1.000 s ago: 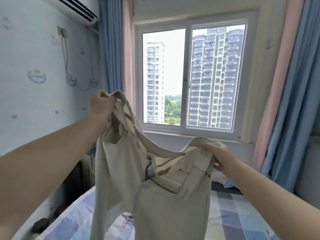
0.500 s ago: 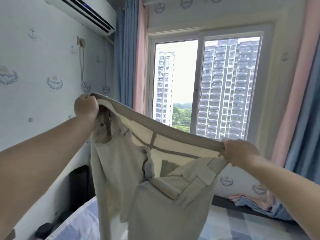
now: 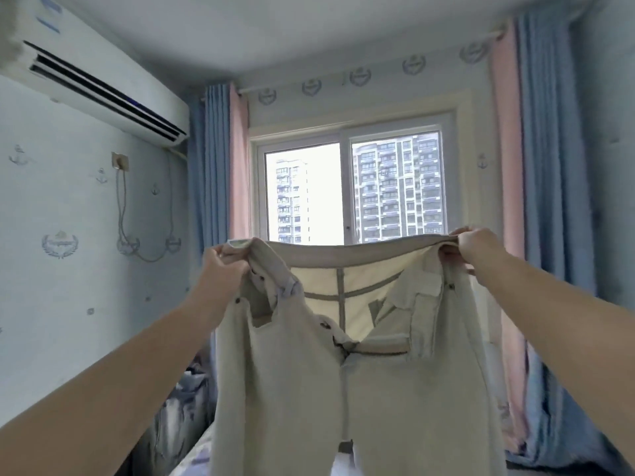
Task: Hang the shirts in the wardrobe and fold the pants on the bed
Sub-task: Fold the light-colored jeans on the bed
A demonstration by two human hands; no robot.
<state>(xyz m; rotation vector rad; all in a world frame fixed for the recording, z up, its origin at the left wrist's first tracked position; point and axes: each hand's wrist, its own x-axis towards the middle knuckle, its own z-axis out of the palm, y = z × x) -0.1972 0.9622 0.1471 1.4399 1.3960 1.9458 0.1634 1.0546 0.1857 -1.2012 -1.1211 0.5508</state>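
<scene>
Head view: the beige pants (image 3: 343, 372) hang in the air before the window (image 3: 354, 190), waistband stretched level. The left hand (image 3: 223, 266) pinches its left end, the right hand (image 3: 477, 245) its right end, fingers curled into the cloth. The legs run off the bottom edge, hiding most of the bed (image 3: 192, 455).

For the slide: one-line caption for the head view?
Both hands, left hand and right hand, grip the waistband of beige pants, held up spread before the window.
</scene>
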